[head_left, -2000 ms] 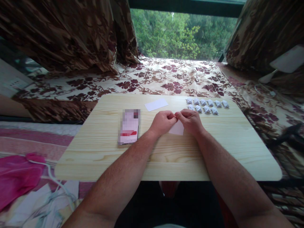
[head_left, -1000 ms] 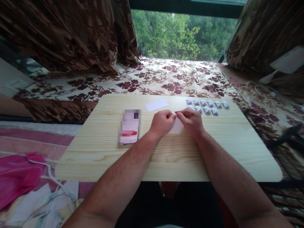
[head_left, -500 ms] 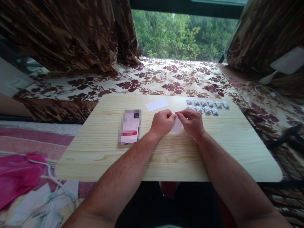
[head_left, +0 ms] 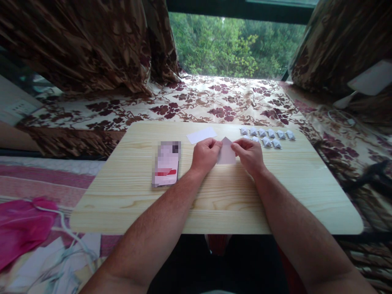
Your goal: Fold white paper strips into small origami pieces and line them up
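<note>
Between my hands is a small piece of white paper (head_left: 226, 153), its far end folded to a point like a house roof. My left hand (head_left: 206, 154) pinches its left edge between thumb and fingers. On the opposite edge, my right hand (head_left: 249, 152) grips it the same way. Beyond my left hand lies a flat white paper strip (head_left: 201, 135). Several small folded white paper pieces (head_left: 271, 133) sit in two rows past my right hand, which partly hides the nearer row.
A phone (head_left: 167, 165) with a blurred-out screen lies left of my forearm on the light wooden table (head_left: 122, 204). Left of the table are a pink cloth (head_left: 24, 228), white cables and loose papers (head_left: 43, 257). A white lamp (head_left: 370, 77) stands at the far right.
My hands have moved slightly apart, from the paper's far tip to its two side edges. The pointed far end now shows between them.
</note>
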Available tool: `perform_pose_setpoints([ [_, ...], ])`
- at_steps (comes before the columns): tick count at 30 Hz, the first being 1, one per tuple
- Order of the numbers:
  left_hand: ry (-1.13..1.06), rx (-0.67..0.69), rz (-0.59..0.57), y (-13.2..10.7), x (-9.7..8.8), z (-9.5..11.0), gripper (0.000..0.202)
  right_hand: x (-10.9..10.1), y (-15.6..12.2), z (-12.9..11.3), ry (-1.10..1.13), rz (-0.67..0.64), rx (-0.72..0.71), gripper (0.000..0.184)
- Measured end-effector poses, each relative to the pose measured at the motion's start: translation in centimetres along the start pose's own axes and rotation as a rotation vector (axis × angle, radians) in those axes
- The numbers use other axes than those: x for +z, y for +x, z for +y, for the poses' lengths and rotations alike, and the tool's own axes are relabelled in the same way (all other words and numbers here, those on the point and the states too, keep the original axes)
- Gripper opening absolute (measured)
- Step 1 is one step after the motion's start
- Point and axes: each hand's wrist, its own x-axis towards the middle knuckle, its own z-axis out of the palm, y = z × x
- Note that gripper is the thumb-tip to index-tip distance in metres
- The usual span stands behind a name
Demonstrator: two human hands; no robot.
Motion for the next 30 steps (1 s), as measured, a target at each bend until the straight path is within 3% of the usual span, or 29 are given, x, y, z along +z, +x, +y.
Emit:
perform_pose_setpoints([
  [8, -0.077, 0.006, -0.019, -0.2, 0.1, 0.1, 0.025, 0.0, -0.1, -0.3, -0.049, -0.004, -0.001, 0.019],
  [15, -0.224, -0.026, -0.067, -0.1, 0.2, 0.3, 0.023, 0.2, -0.4, -0.5, -0.003, -0.140, 0.044, 0.022],
  [22, -0.401, -0.104, 0.154, 0.9, 0.1, -0.1, 0.021, 0.1, 0.1, -0.1, 0.159, -0.210, 0.143, 0.027],
  [25, -0.413, -0.105, 0.189, 0.8, 0.0, 0.0, 0.029, 0.1, 0.1, -0.1, 0.219, -0.159, 0.172, 0.026],
  [30, -0.340, -0.080, 0.059, 0.4, 0.2, 0.1, 0.037, 0.1, 0.2, -0.2, 0.236, -0.015, 0.152, 0.022],
])
